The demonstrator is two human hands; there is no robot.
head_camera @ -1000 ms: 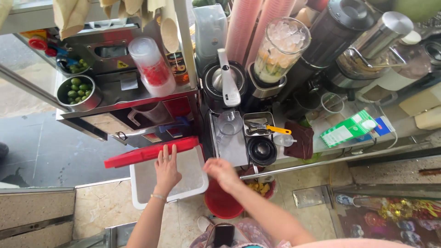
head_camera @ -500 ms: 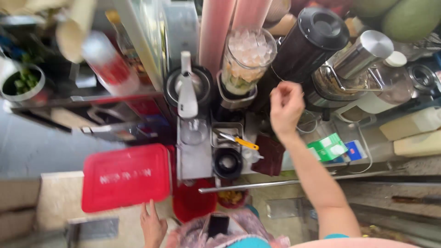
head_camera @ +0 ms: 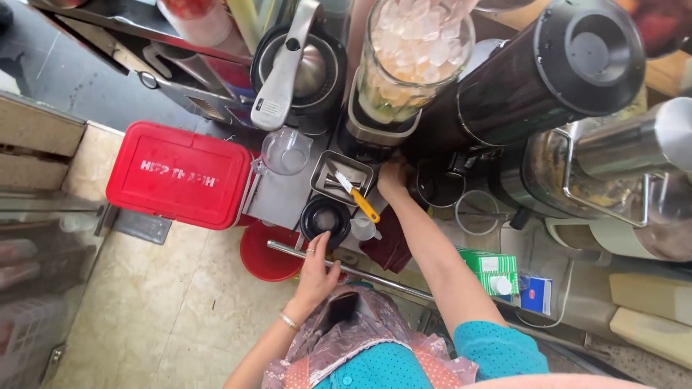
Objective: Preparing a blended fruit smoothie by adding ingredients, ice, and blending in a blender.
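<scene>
My right hand reaches forward to the foot of a blender base; its fingertips are tucked against the base and hidden. On that base stands a clear jar full of ice cubes over green pieces. My left hand rests flat on a metal rail, with its fingertips touching a small black round cup and nothing held. Between the hands sits a steel tray with a yellow-handled knife lying across it.
A red-lidded box stands at left, with a red bucket below the rail. A lever juicer and a clear measuring cup are behind. To the right are a black flask, a steel pot and a green carton.
My right hand came down from beside the ice jar to the blender base. My left hand rose from beside the red lid to the rail by the black cup. The view moved closer.
</scene>
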